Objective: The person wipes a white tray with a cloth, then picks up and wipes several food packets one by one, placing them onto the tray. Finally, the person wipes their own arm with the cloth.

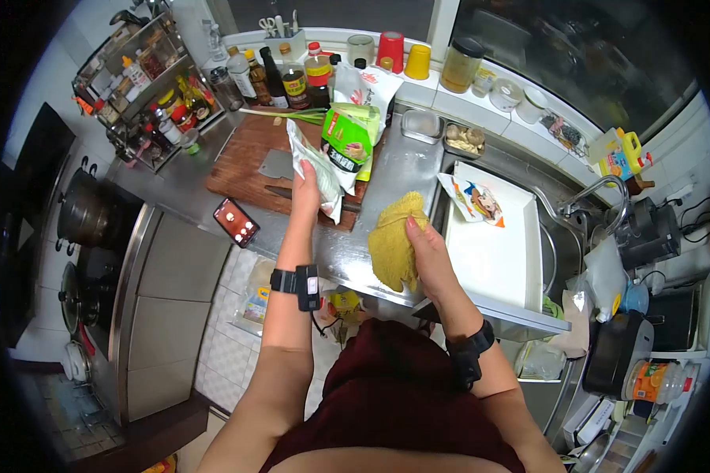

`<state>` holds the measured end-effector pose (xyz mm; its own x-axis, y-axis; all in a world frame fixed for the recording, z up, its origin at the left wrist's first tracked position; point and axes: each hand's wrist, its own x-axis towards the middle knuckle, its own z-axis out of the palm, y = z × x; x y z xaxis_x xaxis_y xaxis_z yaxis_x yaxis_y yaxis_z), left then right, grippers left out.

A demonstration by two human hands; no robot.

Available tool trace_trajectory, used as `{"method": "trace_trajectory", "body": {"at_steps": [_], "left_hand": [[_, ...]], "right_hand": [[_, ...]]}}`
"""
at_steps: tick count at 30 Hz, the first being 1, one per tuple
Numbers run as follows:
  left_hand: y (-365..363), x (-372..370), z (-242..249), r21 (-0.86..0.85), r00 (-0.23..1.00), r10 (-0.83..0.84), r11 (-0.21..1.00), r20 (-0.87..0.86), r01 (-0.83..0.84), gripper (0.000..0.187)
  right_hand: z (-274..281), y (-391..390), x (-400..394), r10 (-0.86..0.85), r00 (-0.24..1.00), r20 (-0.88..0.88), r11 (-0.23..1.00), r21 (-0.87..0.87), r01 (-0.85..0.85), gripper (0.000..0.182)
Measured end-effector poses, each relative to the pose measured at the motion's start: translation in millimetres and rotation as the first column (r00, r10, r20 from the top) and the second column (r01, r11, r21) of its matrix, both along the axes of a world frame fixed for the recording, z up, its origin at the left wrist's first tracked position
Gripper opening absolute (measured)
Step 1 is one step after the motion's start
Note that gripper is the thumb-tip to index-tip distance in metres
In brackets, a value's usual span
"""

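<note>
My left hand [306,191] is closed on a white and pale green plastic packet [315,162], held upright over the front of the wooden cutting board [237,169]. My right hand [432,260] grips a mustard-yellow cloth [393,236] above the steel counter's front edge. Beside the left hand's packet stands a bright green food bag [345,142], with a white bag [363,85] behind it. A cleaver [278,165] lies on the board, partly hidden by the left hand. Right of the cloth, a white drawer [493,268] holds a printed white packet [473,199].
A phone [237,221] lies left of the board near the counter edge. Sauce bottles [294,85] line the back, beside a spice rack [154,87]. Behind the drawer are a bowl of mushrooms [464,140] and a faucet [599,189]. Pots stand on the left stove.
</note>
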<state>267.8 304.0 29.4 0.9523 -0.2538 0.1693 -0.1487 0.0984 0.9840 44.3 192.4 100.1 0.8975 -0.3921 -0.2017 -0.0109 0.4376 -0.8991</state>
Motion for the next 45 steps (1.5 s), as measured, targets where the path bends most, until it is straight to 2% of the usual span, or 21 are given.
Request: {"method": "trace_trajectory", "body": {"at_steps": [1, 2, 5, 6, 7, 9, 10, 13, 14, 17, 18, 21, 22, 26, 29, 33, 36, 40, 43, 44, 45], "left_hand": [[9, -9, 7, -0.163, 0.977, -0.1, 0.984, -0.191, 0.069, 0.062], [18, -13, 8, -0.204, 0.949, -0.14, 0.975, -0.282, 0.084, 0.07], [32, -45, 37, -0.417, 0.915, -0.254, 0.903, -0.314, 0.108, 0.073], [36, -51, 41, -0.435, 0.907, -0.284, 0.891, -0.309, 0.131, 0.073], [39, -58, 45, -0.451, 0.904, -0.317, 0.877, -0.287, 0.165, 0.072], [41, -74, 57, -0.479, 0.893, -0.381, 0.846, -0.239, 0.233, 0.068], [39, -82, 63, -0.508, 0.891, -0.402, 0.824, -0.212, 0.251, 0.065], [46, -104, 83, -0.462, 0.809, -0.519, 0.809, -0.275, 0.362, 0.065], [44, -112, 86, -0.487, 0.829, -0.488, 0.813, -0.273, 0.318, 0.058], [53, -119, 69, -0.28, 0.853, -0.512, 0.838, -0.104, 0.469, 0.049], [49, -126, 77, -0.363, 0.852, -0.504, 0.827, -0.143, 0.429, 0.045], [51, -127, 84, -0.406, 0.842, -0.519, 0.808, -0.148, 0.426, 0.048], [49, -133, 91, -0.389, 0.88, -0.454, 0.842, -0.138, 0.374, 0.049], [54, -139, 108, -0.412, 0.826, -0.551, 0.784, -0.119, 0.464, 0.061], [54, -138, 105, -0.427, 0.821, -0.557, 0.776, -0.123, 0.463, 0.06], [51, -137, 111, -0.461, 0.84, -0.528, 0.78, -0.121, 0.424, 0.059], [53, -130, 103, -0.452, 0.879, -0.467, 0.807, -0.096, 0.379, 0.055], [65, -122, 92, -0.334, 0.886, -0.46, 0.845, -0.059, 0.417, 0.052], [68, -125, 99, -0.307, 0.84, -0.529, 0.825, -0.121, 0.475, 0.052], [66, -132, 108, -0.293, 0.849, -0.508, 0.842, -0.147, 0.453, 0.055], [65, -134, 112, -0.299, 0.833, -0.526, 0.834, -0.174, 0.464, 0.056]], "right_hand": [[2, 3, 1, -0.004, 1.0, 0.022, 1.0, -0.001, 0.004, 0.035], [1, 6, 3, 0.007, 0.999, 0.04, 1.0, -0.011, -0.006, 0.036], [5, 20, 3, 0.019, 0.995, 0.1, 0.972, -0.235, 0.005, 0.037], [3, 21, 4, 0.081, 0.997, 0.011, 0.946, -0.316, -0.073, 0.034], [4, 24, 5, 0.093, 0.987, 0.132, 0.831, -0.557, -0.004, 0.033], [10, 30, 11, 0.203, 0.92, 0.337, 0.442, -0.869, 0.221, 0.03], [9, 33, 15, 0.308, 0.901, 0.307, 0.384, -0.906, 0.178, 0.033], [21, 48, 22, 0.289, 0.881, 0.374, 0.245, -0.919, 0.31, 0.038], [23, 52, 26, 0.296, 0.879, 0.373, 0.301, -0.91, 0.285, 0.043], [28, 57, 43, 0.188, 0.854, 0.485, 0.281, -0.86, 0.426, 0.045], [37, 56, 45, 0.176, 0.848, 0.5, 0.266, -0.854, 0.448, 0.047], [47, 53, 56, 0.145, 0.828, 0.541, 0.265, -0.828, 0.494, 0.046], [48, 52, 60, 0.124, 0.817, 0.563, 0.273, -0.811, 0.518, 0.044], [54, 41, 76, 0.028, 0.815, 0.579, 0.275, -0.788, 0.551, 0.038], [46, 32, 90, -0.107, 0.858, 0.503, 0.378, -0.777, 0.503, 0.035], [44, 35, 76, 0.07, 0.873, 0.482, 0.196, -0.865, 0.462, 0.039], [41, 55, 53, 0.197, 0.844, 0.498, 0.296, -0.851, 0.433, 0.042], [39, 60, 45, 0.235, 0.793, 0.561, 0.503, -0.769, 0.395, 0.042], [56, 40, 56, 0.309, 0.767, 0.563, 0.361, -0.815, 0.453, 0.041], [63, 34, 59, 0.298, 0.781, 0.549, 0.282, -0.832, 0.478, 0.039], [64, 29, 63, 0.257, 0.788, 0.559, 0.265, -0.825, 0.499, 0.038]]}}
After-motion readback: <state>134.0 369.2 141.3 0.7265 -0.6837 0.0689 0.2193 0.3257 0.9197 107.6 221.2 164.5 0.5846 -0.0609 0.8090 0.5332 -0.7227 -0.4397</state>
